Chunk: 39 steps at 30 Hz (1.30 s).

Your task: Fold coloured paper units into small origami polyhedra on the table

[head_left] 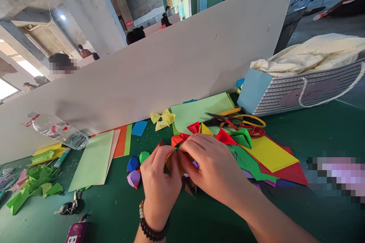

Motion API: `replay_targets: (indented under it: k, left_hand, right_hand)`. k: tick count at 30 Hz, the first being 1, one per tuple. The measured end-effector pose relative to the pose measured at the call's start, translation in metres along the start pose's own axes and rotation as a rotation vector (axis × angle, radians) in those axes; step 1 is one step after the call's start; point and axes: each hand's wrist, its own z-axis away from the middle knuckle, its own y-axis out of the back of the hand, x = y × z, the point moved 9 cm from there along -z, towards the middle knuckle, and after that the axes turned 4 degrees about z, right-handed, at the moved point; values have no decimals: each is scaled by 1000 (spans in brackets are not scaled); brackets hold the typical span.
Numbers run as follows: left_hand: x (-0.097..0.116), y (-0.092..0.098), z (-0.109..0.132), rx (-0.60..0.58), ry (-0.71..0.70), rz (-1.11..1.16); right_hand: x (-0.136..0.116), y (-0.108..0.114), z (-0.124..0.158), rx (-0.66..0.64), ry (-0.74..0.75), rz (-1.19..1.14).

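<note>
Green desk (114,212) backed by a white board (171,64): near its middle a folded paper piece (171,160) is pinched between the left hand (158,186) and right hand (212,169), both closed on it with fingertips meeting. Just beyond lie coloured folded points (222,136), then scissors (225,119); a plastic bottle (57,131) lies far left, a striped bag (299,91) far right

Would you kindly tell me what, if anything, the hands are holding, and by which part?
A small folded paper piece, pinched at opposite edges by the left hand and right hand; it is mostly hidden.
</note>
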Motion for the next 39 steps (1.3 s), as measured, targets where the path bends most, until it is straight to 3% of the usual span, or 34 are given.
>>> replay_targets:
  k: [7,16,23,26,29,34,39]
  left_hand:
    - [5,5,-2,42,-33,40]
    - [12,4,7,103,-39,-18]
    - [12,6,4,36,1,-18]
    - [10,10,4,-9,38,-160]
    - [8,14,4,-18,75,-127]
    - [14,12,5,22,18,-138]
    - [11,4,7,-41,12,-253]
  right_hand:
    - [1,1,-1,-65,26,-55]
    - [-14,6,2,-29,92,100]
    - [-17,4,3,-82,155,142]
    - [-16,-2,2,-143,182,50]
    - [-9,-2,0,-131,150,-29]
    - [-4,2,0,-49,101,5]
    - [-14,-5,2,-120,204,104]
